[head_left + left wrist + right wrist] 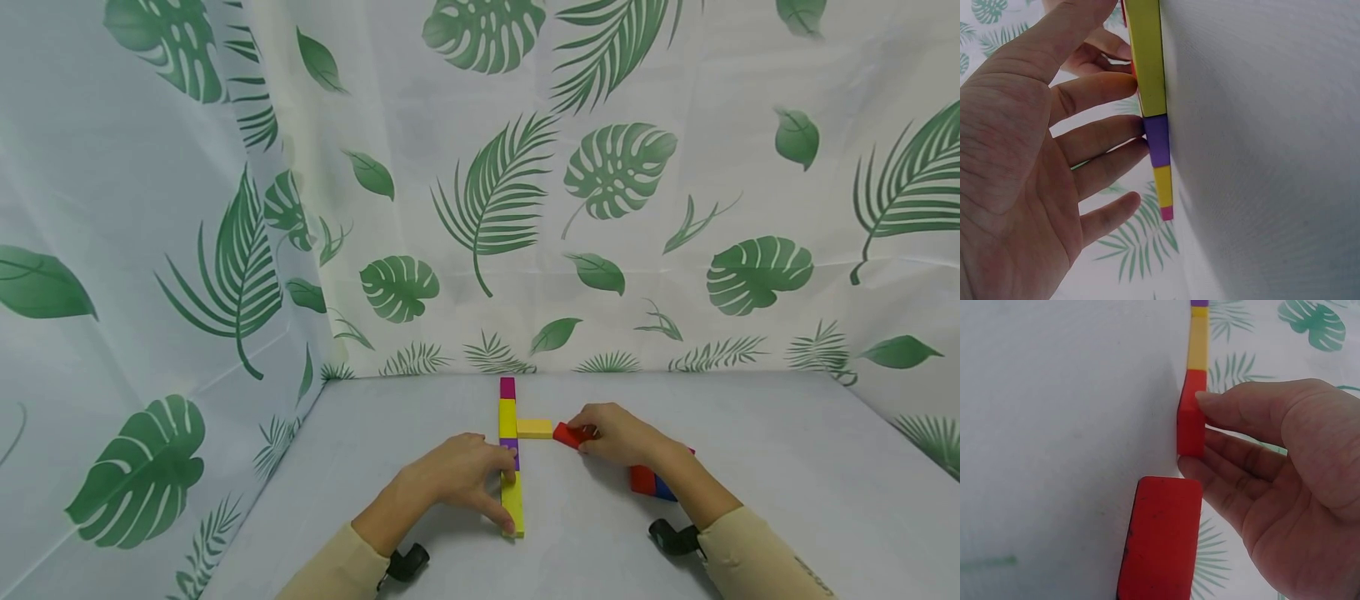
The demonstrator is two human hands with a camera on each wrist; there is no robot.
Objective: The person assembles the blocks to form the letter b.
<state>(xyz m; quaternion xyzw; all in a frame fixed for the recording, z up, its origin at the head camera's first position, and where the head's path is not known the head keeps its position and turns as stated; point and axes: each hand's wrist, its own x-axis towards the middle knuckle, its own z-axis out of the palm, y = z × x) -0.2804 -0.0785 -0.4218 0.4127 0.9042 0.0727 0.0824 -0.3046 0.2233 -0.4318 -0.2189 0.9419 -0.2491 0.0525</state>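
Note:
A straight row of blocks lies on the table: a magenta block (507, 388) at the far end, a yellow block (507, 418), a purple block (1157, 141) and a longer yellow block (1147, 62) nearest me. My left hand (467, 477) spreads over the near half, fingertips touching the row's side and top, thumb at the near end. A pale yellow block (535, 429) juts to the right from the row. At its right end, my right hand (618, 433) pinches a red block (1191, 428) between thumb and fingers, one end against the pale yellow block and angled to it.
Beyond the right hand, partly behind that forearm, are another red block (1163, 537) and a blue block (664, 490). The white table (420, 400) ends at leaf-printed curtains (525, 317) at the back and sides. Black wrist cameras (408, 563) hang below both sleeves.

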